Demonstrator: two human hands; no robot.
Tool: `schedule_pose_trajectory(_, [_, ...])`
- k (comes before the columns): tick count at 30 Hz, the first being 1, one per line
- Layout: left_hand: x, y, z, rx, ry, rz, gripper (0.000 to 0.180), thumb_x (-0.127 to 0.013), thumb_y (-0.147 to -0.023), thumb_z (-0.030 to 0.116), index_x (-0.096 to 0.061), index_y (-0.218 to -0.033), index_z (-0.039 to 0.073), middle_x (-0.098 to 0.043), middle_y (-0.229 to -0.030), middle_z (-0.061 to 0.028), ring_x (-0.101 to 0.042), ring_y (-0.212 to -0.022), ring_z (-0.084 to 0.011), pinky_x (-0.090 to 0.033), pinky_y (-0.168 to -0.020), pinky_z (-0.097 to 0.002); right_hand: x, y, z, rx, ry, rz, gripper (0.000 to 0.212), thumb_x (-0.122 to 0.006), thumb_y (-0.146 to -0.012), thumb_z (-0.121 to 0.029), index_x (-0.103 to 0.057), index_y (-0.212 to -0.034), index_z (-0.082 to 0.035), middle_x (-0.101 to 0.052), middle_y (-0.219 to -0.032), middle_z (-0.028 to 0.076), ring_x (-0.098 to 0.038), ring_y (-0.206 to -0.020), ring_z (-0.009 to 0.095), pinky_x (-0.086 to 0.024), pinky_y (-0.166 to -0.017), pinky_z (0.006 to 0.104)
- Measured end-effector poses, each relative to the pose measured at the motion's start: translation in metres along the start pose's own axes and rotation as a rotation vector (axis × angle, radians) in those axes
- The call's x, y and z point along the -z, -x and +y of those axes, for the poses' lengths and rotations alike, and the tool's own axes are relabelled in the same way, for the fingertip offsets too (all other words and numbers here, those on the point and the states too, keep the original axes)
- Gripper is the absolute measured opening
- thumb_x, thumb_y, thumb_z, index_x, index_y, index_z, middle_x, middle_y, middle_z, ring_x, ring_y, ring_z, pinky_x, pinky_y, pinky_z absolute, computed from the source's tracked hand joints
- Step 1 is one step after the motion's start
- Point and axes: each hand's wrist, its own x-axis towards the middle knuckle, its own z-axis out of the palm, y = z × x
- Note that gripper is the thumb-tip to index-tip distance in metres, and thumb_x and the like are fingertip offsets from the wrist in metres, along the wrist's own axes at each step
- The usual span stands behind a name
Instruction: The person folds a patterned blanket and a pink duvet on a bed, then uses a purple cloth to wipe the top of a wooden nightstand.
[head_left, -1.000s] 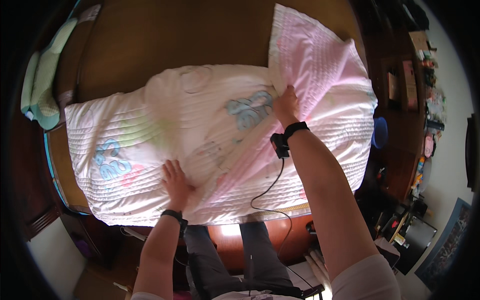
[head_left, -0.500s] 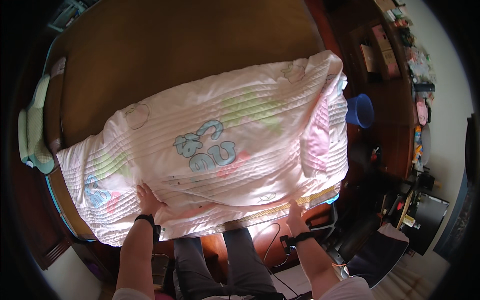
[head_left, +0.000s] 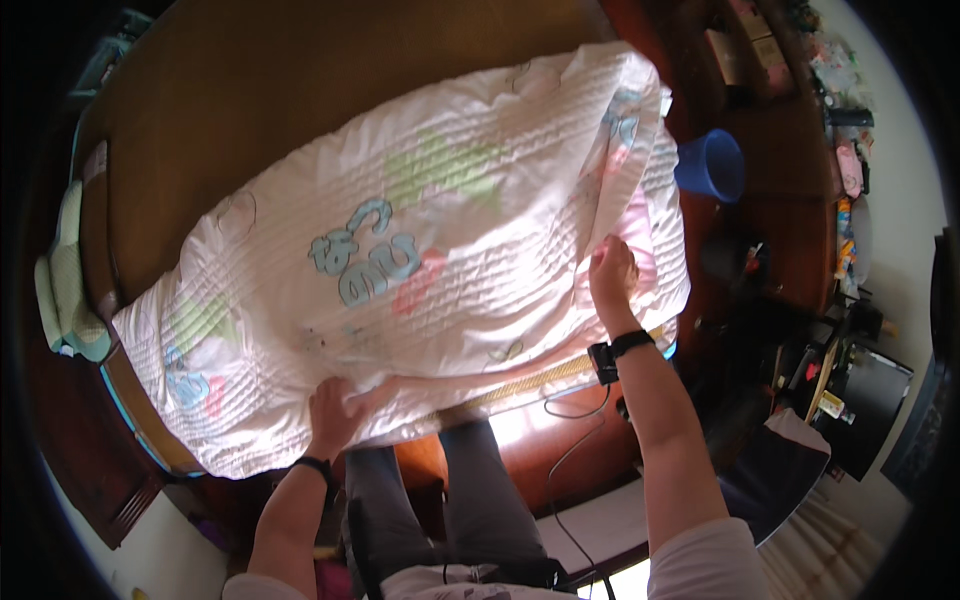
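Note:
A pale pink quilt (head_left: 455,255) with stitched lines, green patches and blue lettering lies across the near part of a brown-covered bed (head_left: 300,70). Its right end is folded over, with a plain pink underside showing there. My right hand (head_left: 613,270) is closed on the quilt beside this fold, fingers curled into the cloth. At the near edge my left hand (head_left: 335,412) rests on the quilt, fingers spread. A woven gold-brown border (head_left: 530,388) of the bed shows along the near right edge. Both wrists wear dark straps.
A blue bin (head_left: 711,165) stands just past the bed's right end, by a dark wooden cabinet (head_left: 790,235). Green pillows (head_left: 70,270) lie at the left end. A chair (head_left: 760,470) and monitor (head_left: 870,405) are at the lower right. A cable hangs near my right forearm.
My right hand has moved up from the near edge to the fold and closed on the quilt. The quilt's right end has shifted. My left hand has slid slightly right.

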Motion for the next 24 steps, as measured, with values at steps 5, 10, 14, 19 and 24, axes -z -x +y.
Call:
schedule_pose_trajectory(5, [0.008, 0.010, 0.023, -0.026, -0.226, -0.168, 0.054, -0.075, -0.068, 0.031, -0.052, -0.113, 0.011, -0.054, -0.108, -0.0098, -0.051, -0.106, -0.0298, -0.042, -0.083, -0.0439, 0.009, 0.049, -0.082, -0.018, 0.115, 0.278, 0.042, -0.065, -0.082, -0.028, -0.050, -0.119, -0.014, -0.054, -0.116, 0.011, -0.054, -0.108, 0.033, -0.048, -0.084, 0.0473])
schedule_pose_trajectory(10, [-0.045, 0.002, 0.007, -0.008, -0.335, -0.215, 0.039, -0.070, -0.070, 0.016, -0.054, -0.105, 0.012, -0.057, -0.101, -0.0080, -0.058, -0.096, -0.0282, -0.047, -0.074, -0.0420, 0.029, 0.024, -0.030, -0.179, 0.080, 0.208, 0.025, -0.055, -0.083, -0.006, -0.062, -0.107, -0.005, -0.068, -0.089, 0.018, -0.069, -0.079, 0.029, -0.057, -0.069, 0.0451])
schedule_pose_trajectory(14, [-0.042, 0.000, 0.011, -0.024, -0.196, -0.142, 0.033, -0.069, -0.069, 0.015, -0.055, -0.099, 0.012, -0.059, -0.096, -0.0086, -0.059, -0.091, -0.0301, -0.048, -0.070, -0.0439, 0.128, -0.006, 0.028, -0.360, -0.034, 0.467, 0.029, -0.061, -0.079, -0.026, -0.067, -0.088, 0.001, -0.068, -0.085, 0.022, -0.069, -0.077, 0.031, -0.054, -0.068, 0.0447])
schedule_pose_trajectory(19, [-0.015, 0.019, 0.000, 0.047, -0.142, -0.185, 0.018, -0.062, -0.072, 0.011, -0.057, -0.090, 0.011, -0.061, -0.087, -0.0135, -0.060, -0.081, -0.0353, -0.049, -0.070, -0.0453, 0.265, -0.009, 0.093, -0.503, -0.233, 0.582, 0.054, -0.057, -0.083, -0.053, -0.068, -0.102, -0.003, -0.069, -0.088, 0.016, -0.067, -0.078, 0.026, -0.053, -0.071, 0.0388])
schedule_pose_trajectory(24, [-0.010, 0.032, 0.015, -0.025, -0.128, -0.369, 0.011, -0.051, -0.077, 0.009, -0.062, -0.079, 0.011, -0.064, -0.080, -0.0123, -0.062, -0.078, -0.0354, -0.049, -0.069, -0.0444, 0.274, 0.002, 0.182, -0.621, 0.031, 0.489, 0.060, -0.047, -0.086, -0.059, -0.066, -0.107, -0.005, -0.066, -0.103, 0.021, -0.063, -0.096, 0.039, -0.050, -0.083, 0.0464])
